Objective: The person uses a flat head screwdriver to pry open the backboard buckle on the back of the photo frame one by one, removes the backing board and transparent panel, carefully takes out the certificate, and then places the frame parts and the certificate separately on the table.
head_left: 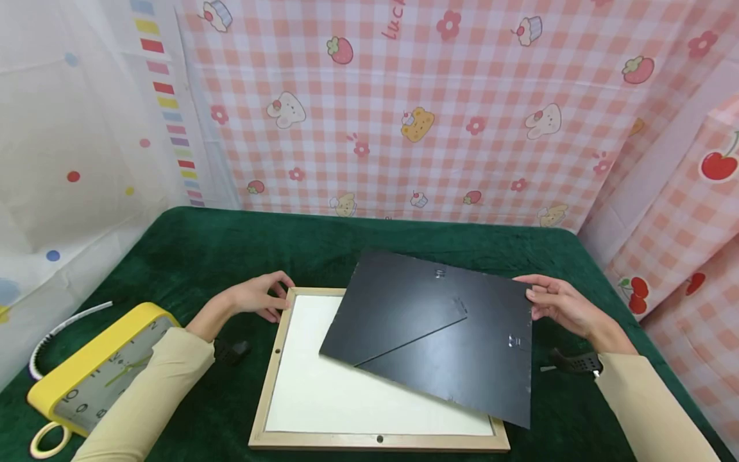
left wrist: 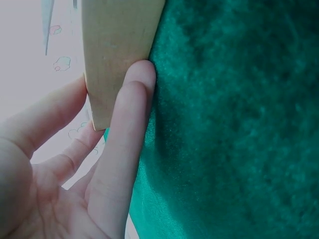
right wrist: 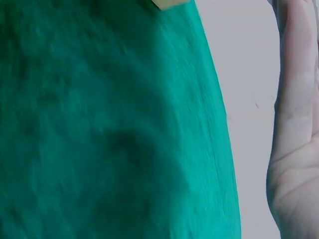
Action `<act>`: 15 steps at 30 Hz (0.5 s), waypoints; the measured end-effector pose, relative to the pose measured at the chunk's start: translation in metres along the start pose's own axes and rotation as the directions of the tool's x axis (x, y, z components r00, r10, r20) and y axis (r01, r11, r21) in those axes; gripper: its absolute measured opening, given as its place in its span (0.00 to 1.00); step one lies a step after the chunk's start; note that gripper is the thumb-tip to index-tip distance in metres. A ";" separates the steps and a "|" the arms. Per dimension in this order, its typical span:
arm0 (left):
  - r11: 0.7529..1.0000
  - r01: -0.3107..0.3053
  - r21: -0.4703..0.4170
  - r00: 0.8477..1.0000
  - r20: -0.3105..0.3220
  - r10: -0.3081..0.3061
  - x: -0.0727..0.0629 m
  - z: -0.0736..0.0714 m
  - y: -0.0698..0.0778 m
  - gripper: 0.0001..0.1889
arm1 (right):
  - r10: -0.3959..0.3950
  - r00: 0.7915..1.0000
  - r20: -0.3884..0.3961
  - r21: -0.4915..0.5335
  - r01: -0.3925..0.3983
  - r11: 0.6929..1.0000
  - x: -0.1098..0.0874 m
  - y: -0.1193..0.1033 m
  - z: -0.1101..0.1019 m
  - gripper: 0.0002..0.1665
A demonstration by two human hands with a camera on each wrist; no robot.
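A light wooden picture frame (head_left: pixel 381 441) lies on the green cloth, a white sheet (head_left: pixel 312 398) filling its inside. My left hand (head_left: pixel 256 298) holds the frame by its far left corner. In the left wrist view, thumb and fingers sit on either side of the wooden corner (left wrist: pixel 114 59). Tilted over the frame's right part is a black backing board (head_left: pixel 416 321) with metal hangers and a slanted slit. My right hand (head_left: pixel 562 305) pinches this board at its upper right corner, thumb on top. The right wrist view shows only part of that hand (right wrist: pixel 299 134).
To the left stands a yellow clock (head_left: pixel 104 366), partly behind the left sleeve, with a coiled white cord (head_left: pixel 43 346) and a pale ring (head_left: pixel 50 440) beside it. Green cloth (head_left: pixel 277 244) covers the table. A pink checked curtain (head_left: pixel 381 160) hangs behind.
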State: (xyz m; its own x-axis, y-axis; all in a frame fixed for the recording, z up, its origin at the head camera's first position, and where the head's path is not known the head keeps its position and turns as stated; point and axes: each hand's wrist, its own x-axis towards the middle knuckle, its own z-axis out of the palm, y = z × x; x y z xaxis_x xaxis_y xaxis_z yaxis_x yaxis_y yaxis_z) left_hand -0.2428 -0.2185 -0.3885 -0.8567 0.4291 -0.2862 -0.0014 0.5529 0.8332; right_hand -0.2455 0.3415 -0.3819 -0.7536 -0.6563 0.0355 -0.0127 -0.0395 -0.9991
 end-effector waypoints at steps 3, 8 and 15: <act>1.000 -0.003 0.003 1.000 0.004 0.003 0.000 0.000 0.000 0.20 | -0.027 0.999 -0.026 0.042 0.028 0.999 -0.014 -0.002 -0.009 0.24; 1.000 -0.016 -0.003 1.000 0.014 0.016 0.000 0.001 -0.001 0.20 | -0.057 0.995 -0.084 0.144 0.068 0.987 -0.040 -0.003 -0.024 0.27; 1.000 -0.019 -0.004 1.000 0.019 0.019 0.000 0.000 -0.001 0.21 | -0.100 0.970 -0.222 0.253 0.157 0.955 -0.077 0.001 -0.043 0.27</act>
State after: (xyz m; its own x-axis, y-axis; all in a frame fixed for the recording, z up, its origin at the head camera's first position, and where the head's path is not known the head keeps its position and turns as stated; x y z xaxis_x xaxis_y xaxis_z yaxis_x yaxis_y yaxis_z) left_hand -0.2432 -0.2190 -0.3899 -0.8464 0.4534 -0.2793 0.0130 0.5419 0.8404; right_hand -0.2153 0.4245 -0.3864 -0.8757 -0.4650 0.1299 0.0359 -0.3309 -0.9430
